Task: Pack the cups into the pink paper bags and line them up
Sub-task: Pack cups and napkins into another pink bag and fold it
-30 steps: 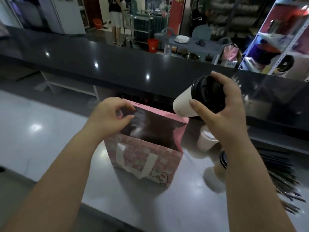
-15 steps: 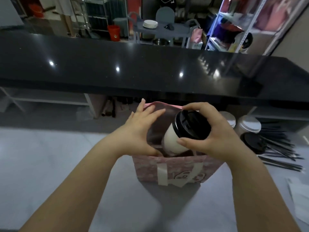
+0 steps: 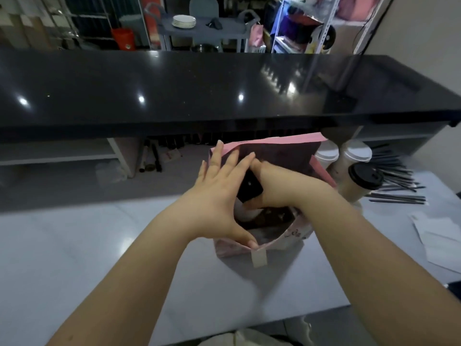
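Black-lidded cup (image 3: 249, 188) partly down inside the pink bag (image 3: 274, 146), gripped round its top by the right hand (image 3: 279, 188). Left hand (image 3: 217, 196) spread across the bag's mouth, fingers straight, thumb on the near rim. Bag upright on the grey worktop (image 3: 99, 245); more cups (image 3: 361, 181) just beside it, near black straws (image 3: 399, 181).

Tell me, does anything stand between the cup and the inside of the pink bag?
Nothing visible does. The right hand holds the cup inside the mouth of the pink bag, which the left hand spreads open. The bag's floor is too dark to check.
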`<state>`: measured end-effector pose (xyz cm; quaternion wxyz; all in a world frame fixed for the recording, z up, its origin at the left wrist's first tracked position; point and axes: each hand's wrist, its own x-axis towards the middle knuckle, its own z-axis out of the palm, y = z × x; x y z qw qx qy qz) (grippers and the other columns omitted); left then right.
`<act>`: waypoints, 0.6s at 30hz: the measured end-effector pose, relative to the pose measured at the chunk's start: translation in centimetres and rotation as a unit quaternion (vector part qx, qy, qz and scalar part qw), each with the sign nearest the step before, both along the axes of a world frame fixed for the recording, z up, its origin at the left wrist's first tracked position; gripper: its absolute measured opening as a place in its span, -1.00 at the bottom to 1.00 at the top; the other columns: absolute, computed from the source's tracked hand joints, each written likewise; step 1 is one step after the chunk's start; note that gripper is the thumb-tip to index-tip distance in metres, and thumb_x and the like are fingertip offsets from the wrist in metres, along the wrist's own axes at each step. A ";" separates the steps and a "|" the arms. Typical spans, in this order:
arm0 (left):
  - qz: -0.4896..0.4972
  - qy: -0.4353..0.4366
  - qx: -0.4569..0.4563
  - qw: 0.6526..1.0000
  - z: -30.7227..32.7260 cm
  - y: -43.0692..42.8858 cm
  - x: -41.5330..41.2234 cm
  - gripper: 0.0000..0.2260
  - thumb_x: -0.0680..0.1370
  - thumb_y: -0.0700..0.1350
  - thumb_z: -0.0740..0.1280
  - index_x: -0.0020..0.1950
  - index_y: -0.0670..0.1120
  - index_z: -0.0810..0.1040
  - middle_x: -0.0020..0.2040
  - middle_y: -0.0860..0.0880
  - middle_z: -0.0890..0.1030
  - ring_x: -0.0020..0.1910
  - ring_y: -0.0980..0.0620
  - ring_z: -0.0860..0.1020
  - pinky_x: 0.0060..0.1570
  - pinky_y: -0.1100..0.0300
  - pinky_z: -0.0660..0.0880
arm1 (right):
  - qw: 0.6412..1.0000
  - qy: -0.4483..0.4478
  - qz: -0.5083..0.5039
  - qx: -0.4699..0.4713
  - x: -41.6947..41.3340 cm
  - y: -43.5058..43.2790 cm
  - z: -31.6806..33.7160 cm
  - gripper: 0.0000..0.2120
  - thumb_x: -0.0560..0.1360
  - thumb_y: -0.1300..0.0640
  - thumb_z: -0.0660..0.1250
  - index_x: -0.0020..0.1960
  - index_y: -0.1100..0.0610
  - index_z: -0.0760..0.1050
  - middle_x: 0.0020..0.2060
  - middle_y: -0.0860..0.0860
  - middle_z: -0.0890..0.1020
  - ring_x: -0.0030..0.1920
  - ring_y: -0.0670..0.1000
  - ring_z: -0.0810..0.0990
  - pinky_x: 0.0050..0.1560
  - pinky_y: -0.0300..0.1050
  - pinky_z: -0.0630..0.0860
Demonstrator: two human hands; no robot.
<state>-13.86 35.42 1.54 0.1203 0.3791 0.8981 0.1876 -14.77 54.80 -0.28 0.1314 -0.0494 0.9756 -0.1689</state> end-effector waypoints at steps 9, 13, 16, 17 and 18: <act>0.009 0.023 0.000 1.000 -1.0 -1.1 -0.1 0.22 0.17 0.42 0.47 0.55 0.17 -0.29 0.58 0.12 -0.30 0.37 0.13 -0.61 0.42 -0.01 -0.35 | 0.999 0.001 0.002 -0.042 1.5 -0.6 -2.7 -0.12 0.30 -0.16 0.53 0.46 -0.07 0.13 0.36 -0.01 0.35 0.23 0.06 0.47 0.21 0.01 0.50; 0.010 0.020 0.002 1.000 -1.1 -1.6 -0.3 0.23 0.17 0.42 0.46 0.56 0.14 -0.27 0.59 0.09 -0.27 0.38 0.12 -0.61 0.46 -0.07 -0.34 | 1.000 0.019 0.015 0.015 1.7 -1.1 -3.1 -0.20 0.33 -0.13 0.51 0.44 -0.08 0.18 0.34 0.03 0.36 0.27 0.11 0.42 0.23 0.06 0.48; 0.012 0.021 0.009 1.000 -1.3 -1.9 -0.6 0.22 0.16 0.44 0.45 0.56 0.14 -0.26 0.59 0.10 -0.25 0.38 0.13 -0.60 0.47 -0.09 -0.34 | 0.999 0.020 0.016 0.020 1.7 -1.3 -3.5 -0.21 0.37 -0.11 0.50 0.46 -0.08 0.17 0.40 0.01 0.32 0.36 0.13 0.32 0.31 0.06 0.41; 0.012 0.021 0.013 1.000 -1.4 -2.0 -0.6 0.22 0.16 0.44 0.44 0.56 0.15 -0.26 0.59 0.11 -0.24 0.38 0.13 -0.60 0.47 -0.09 -0.33 | 0.999 0.019 0.020 0.018 1.8 -1.3 -3.6 -0.21 0.38 -0.10 0.49 0.48 -0.09 0.15 0.43 0.00 0.29 0.39 0.13 0.28 0.34 0.06 0.38; 0.010 0.022 0.017 1.000 -1.5 -2.0 -0.6 0.22 0.16 0.44 0.44 0.56 0.15 -0.25 0.59 0.11 -0.23 0.39 0.13 -0.59 0.47 -0.09 -0.33 | 0.999 0.019 0.023 0.020 1.8 -1.4 -3.7 -0.20 0.39 -0.10 0.47 0.50 -0.10 0.13 0.46 -0.01 0.26 0.41 0.13 0.26 0.36 0.06 0.37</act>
